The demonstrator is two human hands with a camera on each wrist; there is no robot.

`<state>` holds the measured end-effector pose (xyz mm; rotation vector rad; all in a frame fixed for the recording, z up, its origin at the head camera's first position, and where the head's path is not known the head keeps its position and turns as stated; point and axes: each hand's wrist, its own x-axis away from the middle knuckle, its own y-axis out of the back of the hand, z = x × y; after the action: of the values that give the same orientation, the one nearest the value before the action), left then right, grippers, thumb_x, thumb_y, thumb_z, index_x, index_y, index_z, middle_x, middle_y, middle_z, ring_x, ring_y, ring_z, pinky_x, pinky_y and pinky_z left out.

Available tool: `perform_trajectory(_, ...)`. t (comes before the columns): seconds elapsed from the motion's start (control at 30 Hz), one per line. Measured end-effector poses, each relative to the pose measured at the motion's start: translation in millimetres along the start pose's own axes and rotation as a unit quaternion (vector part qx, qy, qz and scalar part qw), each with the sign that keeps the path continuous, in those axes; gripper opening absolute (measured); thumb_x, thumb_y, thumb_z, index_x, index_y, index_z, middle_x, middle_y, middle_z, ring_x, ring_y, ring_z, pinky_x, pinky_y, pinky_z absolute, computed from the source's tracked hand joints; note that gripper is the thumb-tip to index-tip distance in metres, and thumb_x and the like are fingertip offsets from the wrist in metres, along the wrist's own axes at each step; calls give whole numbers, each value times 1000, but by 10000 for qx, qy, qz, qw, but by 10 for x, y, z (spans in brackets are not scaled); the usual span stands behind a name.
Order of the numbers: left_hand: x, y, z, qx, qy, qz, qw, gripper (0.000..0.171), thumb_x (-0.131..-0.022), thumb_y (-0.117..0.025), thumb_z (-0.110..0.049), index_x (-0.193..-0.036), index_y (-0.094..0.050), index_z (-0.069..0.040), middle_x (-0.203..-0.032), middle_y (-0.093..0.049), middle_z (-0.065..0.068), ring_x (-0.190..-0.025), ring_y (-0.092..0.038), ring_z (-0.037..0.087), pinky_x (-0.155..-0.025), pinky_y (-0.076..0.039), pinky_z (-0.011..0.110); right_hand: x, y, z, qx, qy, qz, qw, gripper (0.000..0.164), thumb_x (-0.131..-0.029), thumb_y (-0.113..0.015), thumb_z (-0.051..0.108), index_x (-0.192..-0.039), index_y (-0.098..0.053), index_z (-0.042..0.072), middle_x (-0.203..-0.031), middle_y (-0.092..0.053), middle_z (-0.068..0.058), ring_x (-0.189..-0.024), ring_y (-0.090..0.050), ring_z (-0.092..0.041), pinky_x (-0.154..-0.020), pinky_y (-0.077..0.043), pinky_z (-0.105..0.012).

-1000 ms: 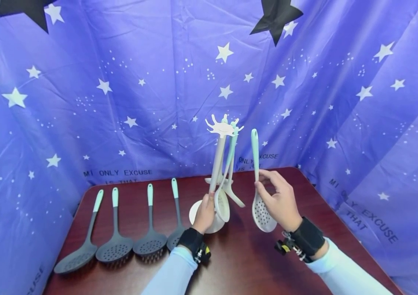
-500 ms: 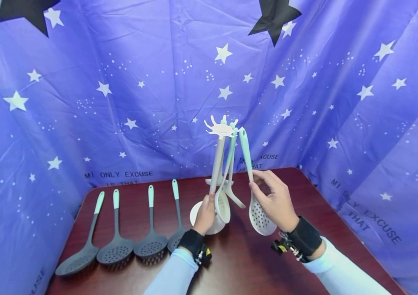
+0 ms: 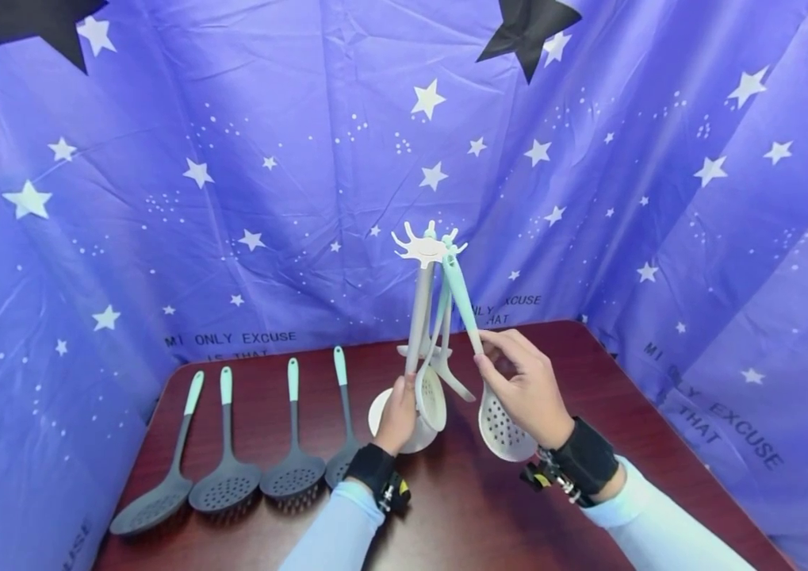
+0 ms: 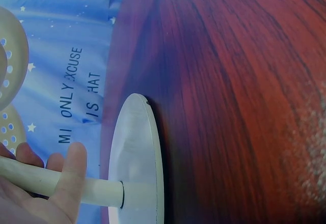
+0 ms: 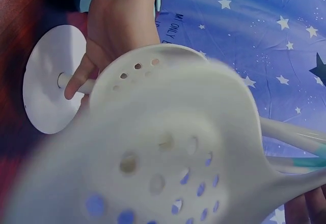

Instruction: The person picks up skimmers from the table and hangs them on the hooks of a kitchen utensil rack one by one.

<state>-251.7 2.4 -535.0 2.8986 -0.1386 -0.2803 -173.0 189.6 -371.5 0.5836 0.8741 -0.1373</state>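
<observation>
A white utensil stand (image 3: 423, 251) with a round base and a ring of hooks on top stands on the table. My left hand (image 3: 397, 414) grips its post low down, just above the round base (image 4: 137, 158). Several pale utensils with mint handles hang from the hooks, among them a slotted spoon (image 3: 433, 400). On the stand's right, my right hand (image 3: 528, 386) pinches another white slotted spoon (image 3: 502, 428) below its mint handle. That spoon leans left, its handle top at the hooks; whether it is hooked I cannot tell. Its perforated bowl (image 5: 168, 147) fills much of the right wrist view.
Several dark grey utensils with mint handles lie in a row on the left of the dark red table (image 3: 475, 523), among them a slotted one (image 3: 225, 484). A blue starry curtain (image 3: 332, 159) surrounds the table behind and on both sides.
My right hand has brought the slotted spoon leftward, tilting its handle top from apart from the stand to against the hooks. The left hand keeps its grip on the post.
</observation>
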Motion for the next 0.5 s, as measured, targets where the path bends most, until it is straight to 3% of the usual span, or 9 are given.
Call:
perform_trajectory(0.3, -21, 3, -17, -200, 32, -75, 9998, 52, -114, -27, -49, -117, -58, -8, -91, -62, 7, -81, -60, 18, -77, -52, 35, 58, -104, -19, -209, -269, 198, 9992, 35, -94, -75, 0, -127, -70, 9, -96, -65, 0, -82, -64, -11, -63, -53, -17)
perform_trajectory(0.5, -16, -6, -15, -276, 113, -60, 9995, 52, -113, -26, -50, -113, -57, -8, -84, -58, 5, -76, -56, 17, -74, -49, 34, 114, -255, 39, -466, -350, 220, 9981, 37, -91, -74, -7, -126, -68, 4, -99, -68, -5, -84, -65, -13, -64, -56, -19)
